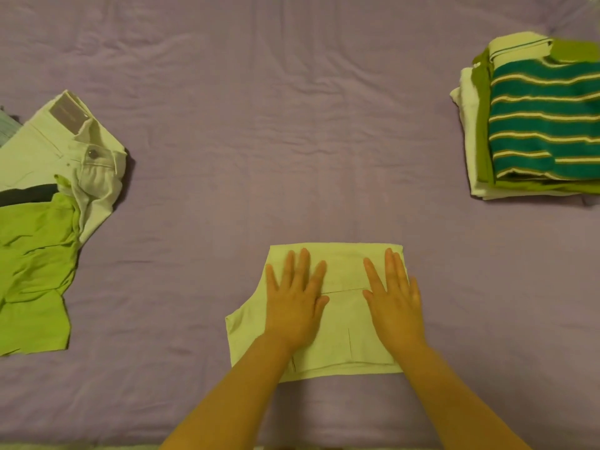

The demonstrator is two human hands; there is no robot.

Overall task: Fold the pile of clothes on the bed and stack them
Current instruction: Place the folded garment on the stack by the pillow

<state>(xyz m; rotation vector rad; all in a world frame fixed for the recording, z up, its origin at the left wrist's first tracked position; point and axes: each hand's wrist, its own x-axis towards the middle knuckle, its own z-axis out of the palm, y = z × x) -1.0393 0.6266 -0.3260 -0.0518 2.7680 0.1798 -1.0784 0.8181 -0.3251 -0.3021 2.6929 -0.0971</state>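
Observation:
A folded pale yellow-green garment (341, 323) lies flat on the purple bed sheet (259, 141), near the front middle. My left hand (293, 303) presses flat on its left half with straight, spread fingers. My right hand (394, 300) lies flat on its right half in the same way. At the far right stands a stack of folded clothes (532, 121) with a green striped top uppermost. At the left lies the unfolded pile: pale trousers (65, 147) and a bright green garment (35, 264).
A dark piece of cloth (26, 193) shows between the trousers and the green garment. A bluish striped fabric (8, 126) peeks in at the left edge. Wrinkled sheet spreads between the pile and the stack.

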